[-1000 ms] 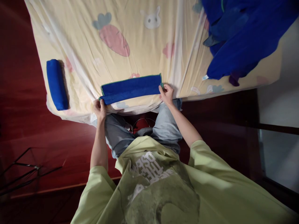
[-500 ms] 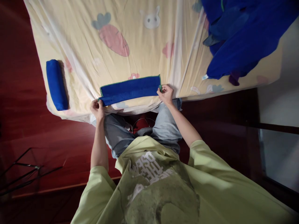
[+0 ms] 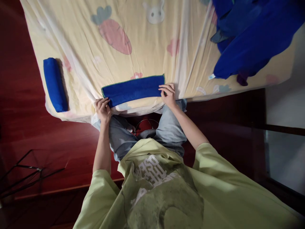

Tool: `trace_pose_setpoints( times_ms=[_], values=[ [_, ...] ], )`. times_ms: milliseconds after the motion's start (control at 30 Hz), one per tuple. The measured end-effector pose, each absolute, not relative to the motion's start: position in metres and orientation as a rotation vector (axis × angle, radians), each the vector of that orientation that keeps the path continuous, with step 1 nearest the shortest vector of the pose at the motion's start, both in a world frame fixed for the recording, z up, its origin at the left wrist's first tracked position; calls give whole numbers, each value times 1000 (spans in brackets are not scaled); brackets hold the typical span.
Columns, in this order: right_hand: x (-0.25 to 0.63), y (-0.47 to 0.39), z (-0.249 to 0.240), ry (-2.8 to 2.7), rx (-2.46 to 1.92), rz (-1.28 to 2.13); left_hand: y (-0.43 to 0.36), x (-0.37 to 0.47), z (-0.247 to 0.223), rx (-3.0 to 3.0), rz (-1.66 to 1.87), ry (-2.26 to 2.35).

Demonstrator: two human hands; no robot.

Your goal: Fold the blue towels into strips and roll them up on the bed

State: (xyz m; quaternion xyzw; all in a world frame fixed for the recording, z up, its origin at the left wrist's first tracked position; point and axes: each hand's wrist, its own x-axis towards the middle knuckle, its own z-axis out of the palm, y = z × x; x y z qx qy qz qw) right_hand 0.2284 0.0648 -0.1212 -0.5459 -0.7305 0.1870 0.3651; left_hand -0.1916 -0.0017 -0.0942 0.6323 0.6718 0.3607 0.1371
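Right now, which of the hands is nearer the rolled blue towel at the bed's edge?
Left. The left hand grips the folded towel's near end, closer to the rolled towel; the right hand is at its far end.

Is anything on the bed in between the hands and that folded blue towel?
Nothing visible. The left hand rests on one end of the folded blue towel and the right hand on the other. The rolled blue towel and the blue cloth pile lie apart.
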Motion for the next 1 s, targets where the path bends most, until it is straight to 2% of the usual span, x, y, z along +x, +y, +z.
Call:
trace_pose_setpoints(
  times_ms=[233, 433, 567, 767, 1000],
  values=[
    [248, 67, -102, -2049, -1264, 641, -2, -196, -82, 1925, 846, 1756],
    [241, 69, -95, -1875, -1406, 711, 1, -195, -84, 1714, 1060, 1810],
    [243, 72, -108, -1626, -1448, 795, 1, -198, -90, 1491, 1171, 1900],
    [243, 77, -131, -1360, -1423, 939, 3, -201, -100, 1300, 1173, 1995],
    [231, 78, -118, -1340, -1484, 870, 22, -204, -94, 1362, 1098, 2057]
  ],
)
